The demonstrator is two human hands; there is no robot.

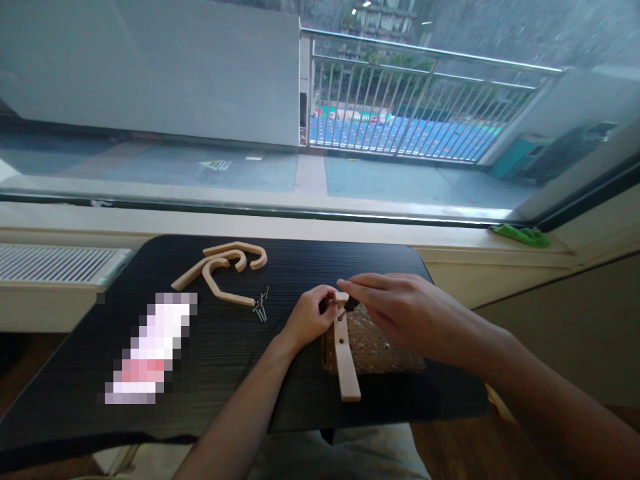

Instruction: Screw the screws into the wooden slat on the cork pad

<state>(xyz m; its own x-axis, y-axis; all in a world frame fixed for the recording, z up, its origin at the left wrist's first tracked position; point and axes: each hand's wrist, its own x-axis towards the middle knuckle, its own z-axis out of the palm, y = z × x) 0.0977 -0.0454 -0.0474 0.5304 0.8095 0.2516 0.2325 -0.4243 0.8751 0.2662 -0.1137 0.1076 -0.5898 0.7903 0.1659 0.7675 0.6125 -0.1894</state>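
Dark tabletop point(215, 353): wooden hook point(347, 370) across brown block's point(383, 347) left side, left hand point(311, 315) fingers clamped on hook's far end, right hand point(405, 303) above block, hold unclear; steady pressure blockward seems best.

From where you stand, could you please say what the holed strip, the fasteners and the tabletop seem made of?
Holed strip: probably smooth bare wood, pale tan. Fasteners: likely shiny metal, grey glints. Tabletop: perhaps dark laminate, with fine grain lines.
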